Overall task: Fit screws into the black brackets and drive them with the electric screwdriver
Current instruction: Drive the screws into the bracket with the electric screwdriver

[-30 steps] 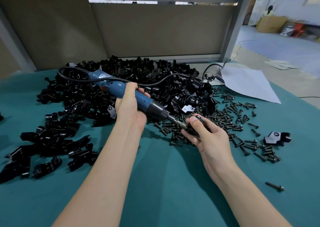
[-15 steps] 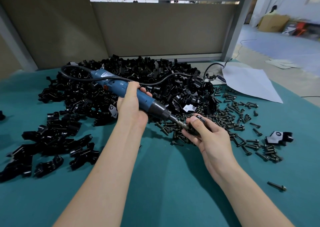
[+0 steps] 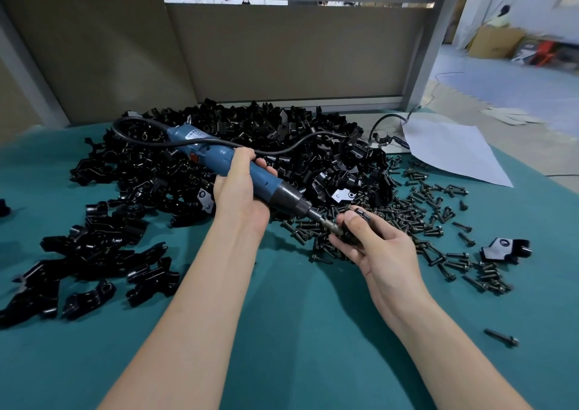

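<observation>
My left hand (image 3: 239, 195) grips the blue electric screwdriver (image 3: 219, 162) around its body, tip slanting down to the right. The bit (image 3: 326, 223) meets a black bracket (image 3: 363, 217) that my right hand (image 3: 372, 243) holds between thumb and fingers; most of that bracket is hidden in the hand. A big heap of black brackets (image 3: 238, 155) lies behind the tool. Several dark screws (image 3: 419, 221) are scattered to the right of my right hand.
The green table mat (image 3: 297, 331) spreads in front. More brackets (image 3: 94, 259) lie at the left. A lone bracket (image 3: 504, 249) and a single screw (image 3: 501, 337) sit at the right. White paper (image 3: 448, 149) and the tool's black cable (image 3: 297, 146) lie farther back, before a grey partition.
Both hands and the screwdriver stay almost in place, the bit still on the held bracket. The view has tilted slightly.
</observation>
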`<action>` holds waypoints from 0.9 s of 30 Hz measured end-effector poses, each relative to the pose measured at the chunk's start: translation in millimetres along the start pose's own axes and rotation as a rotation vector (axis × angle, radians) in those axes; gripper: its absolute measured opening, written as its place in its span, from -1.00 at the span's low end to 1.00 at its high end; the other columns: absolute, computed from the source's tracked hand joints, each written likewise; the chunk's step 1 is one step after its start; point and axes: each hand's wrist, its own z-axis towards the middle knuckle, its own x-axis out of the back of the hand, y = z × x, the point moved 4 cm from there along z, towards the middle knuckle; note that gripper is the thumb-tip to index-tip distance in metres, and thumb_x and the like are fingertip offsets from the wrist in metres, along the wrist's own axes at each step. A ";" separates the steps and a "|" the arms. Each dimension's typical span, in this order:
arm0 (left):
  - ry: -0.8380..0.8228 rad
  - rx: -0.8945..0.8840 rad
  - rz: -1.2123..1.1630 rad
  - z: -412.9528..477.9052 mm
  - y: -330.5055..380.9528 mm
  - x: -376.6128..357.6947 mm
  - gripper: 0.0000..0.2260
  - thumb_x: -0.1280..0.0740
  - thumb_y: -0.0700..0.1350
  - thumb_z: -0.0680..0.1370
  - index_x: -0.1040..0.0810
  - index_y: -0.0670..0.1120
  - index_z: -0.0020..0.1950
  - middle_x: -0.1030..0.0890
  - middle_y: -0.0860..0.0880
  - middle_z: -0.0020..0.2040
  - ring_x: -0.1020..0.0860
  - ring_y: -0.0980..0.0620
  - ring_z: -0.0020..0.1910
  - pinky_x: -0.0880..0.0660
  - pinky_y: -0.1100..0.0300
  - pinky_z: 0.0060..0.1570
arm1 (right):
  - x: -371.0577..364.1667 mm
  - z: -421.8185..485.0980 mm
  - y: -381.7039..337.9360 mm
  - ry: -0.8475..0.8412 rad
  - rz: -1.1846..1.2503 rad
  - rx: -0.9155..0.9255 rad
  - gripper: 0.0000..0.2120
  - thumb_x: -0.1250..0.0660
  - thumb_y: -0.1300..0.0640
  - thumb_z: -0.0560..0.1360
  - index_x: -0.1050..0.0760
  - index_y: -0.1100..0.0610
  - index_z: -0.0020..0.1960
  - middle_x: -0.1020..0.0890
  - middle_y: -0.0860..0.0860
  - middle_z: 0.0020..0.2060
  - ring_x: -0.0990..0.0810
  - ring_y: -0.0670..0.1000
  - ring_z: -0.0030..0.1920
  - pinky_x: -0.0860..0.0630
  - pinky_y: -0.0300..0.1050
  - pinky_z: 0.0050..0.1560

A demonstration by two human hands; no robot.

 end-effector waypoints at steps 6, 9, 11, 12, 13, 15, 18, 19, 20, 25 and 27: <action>0.012 -0.003 0.005 -1.4 0.5 -2.0 -0.83 -0.35 -0.32 0.52 -0.40 -0.14 -0.03 -0.51 -0.03 -0.41 -0.48 0.06 -0.45 -0.52 0.20 -0.36 | -0.5 -1.1 -1.1 0.015 0.001 -0.007 -0.92 -0.49 0.19 0.52 -0.76 0.15 -0.10 -0.73 0.09 -0.11 -0.76 0.05 -0.04 -0.68 -0.09 0.07; 0.067 -0.007 0.016 -2.4 0.6 -0.7 -0.84 -0.36 -0.33 0.51 -0.42 -0.15 -0.04 -0.52 -0.04 -0.38 -0.49 0.06 -0.45 -0.53 0.19 -0.36 | -0.4 -3.0 -2.6 0.013 -0.037 0.026 -0.90 -0.49 0.19 0.52 -0.74 0.20 -0.02 -0.74 0.07 -0.08 -0.76 0.05 -0.01 -0.68 -0.08 0.09; 0.141 -0.009 0.046 -3.2 -0.5 2.7 -0.87 -0.37 -0.32 0.52 -0.44 -0.17 -0.05 -0.52 -0.06 -0.35 -0.50 0.07 -0.45 -0.54 0.19 -0.36 | -1.2 -5.2 -6.5 0.022 -0.099 0.085 -0.88 -0.50 0.19 0.53 -0.72 0.13 0.06 -0.75 0.07 -0.05 -0.76 0.06 0.01 -0.68 -0.09 0.08; 0.180 -0.005 0.056 -3.5 -1.0 5.1 -0.88 -0.38 -0.31 0.53 -0.45 -0.18 -0.06 -0.53 -0.06 -0.33 -0.51 0.07 -0.45 -0.54 0.21 -0.38 | -2.4 -6.8 -8.8 0.024 -0.162 0.129 -0.88 -0.50 0.16 0.53 -0.73 0.05 0.06 -0.75 0.07 -0.05 -0.76 0.07 0.01 -0.68 -0.10 0.08; 0.220 0.003 0.062 -3.5 -0.8 7.9 -0.89 -0.38 -0.30 0.54 -0.45 -0.19 -0.05 -0.53 -0.06 -0.30 -0.51 0.07 -0.45 -0.54 0.22 -0.39 | -4.5 -8.6 -10.8 0.024 -0.251 0.183 -0.87 -0.51 0.12 0.53 -0.72 -0.04 0.06 -0.74 0.07 -0.07 -0.75 0.08 0.00 -0.68 -0.08 0.08; 0.289 0.026 0.048 -2.3 2.8 13.3 -0.88 -0.38 -0.25 0.55 -0.46 -0.20 0.03 -0.55 -0.07 -0.23 -0.53 0.07 -0.40 -0.55 0.22 -0.38 | -10.3 -12.1 -14.6 0.000 -0.413 0.288 -0.84 -0.51 0.03 0.52 -0.68 -0.21 0.05 -0.72 0.02 -0.11 -0.70 0.05 -0.04 -0.65 -0.07 0.08; 0.293 0.035 0.000 2.9 21.9 18.5 -0.91 -0.35 -0.24 0.57 -0.44 -0.18 -0.01 -0.53 -0.04 -0.27 -0.50 0.06 -0.40 -0.58 0.19 -0.31 | -12.7 -15.4 -19.2 -0.028 -0.423 0.354 -0.81 -0.51 0.00 0.51 -0.66 -0.26 0.07 -0.72 0.02 -0.09 -0.69 0.07 -0.02 -0.64 -0.05 0.09; 0.289 0.026 -0.022 5.0 30.9 20.2 -0.89 -0.35 -0.24 0.57 -0.42 -0.16 -0.03 -0.52 -0.03 -0.29 -0.51 0.06 -0.40 -0.61 0.17 -0.27 | -11.1 -15.8 -20.7 -0.020 -0.394 0.349 -0.81 -0.51 0.00 0.51 -0.67 -0.25 0.07 -0.71 0.05 -0.05 -0.70 0.14 0.03 -0.64 0.04 0.17; 0.285 0.013 -0.048 7.6 39.8 21.4 -0.87 -0.36 -0.24 0.56 -0.41 -0.16 0.00 -0.53 -0.03 -0.28 -0.52 0.05 -0.38 -0.64 0.15 -0.22 | -9.0 -16.2 -21.9 -0.012 -0.377 0.344 -0.81 -0.51 -0.01 0.50 -0.67 -0.25 0.07 -0.71 0.07 -0.03 -0.69 0.19 0.05 -0.62 0.12 0.22; 0.192 -0.028 -0.101 10.3 50.8 14.9 -0.86 -0.41 -0.29 0.54 -0.46 -0.20 0.01 -0.57 -0.10 -0.16 -0.59 0.02 -0.29 -0.64 0.19 -0.22 | -15.1 -16.0 -14.6 -0.098 -0.455 0.304 -0.81 -0.53 0.04 0.49 -0.67 -0.21 0.04 -0.74 -0.08 -0.10 -0.71 -0.05 -0.05 -0.61 -0.25 0.00; 0.162 -0.019 -0.065 7.4 40.6 10.0 -0.89 -0.40 -0.30 0.54 -0.47 -0.21 -0.04 -0.57 -0.10 -0.20 -0.60 0.03 -0.31 -0.61 0.21 -0.24 | -17.0 -15.9 -12.3 -0.104 -0.462 0.288 -0.82 -0.54 0.02 0.48 -0.67 -0.20 0.04 -0.75 -0.09 -0.11 -0.71 -0.08 -0.06 -0.60 -0.25 0.01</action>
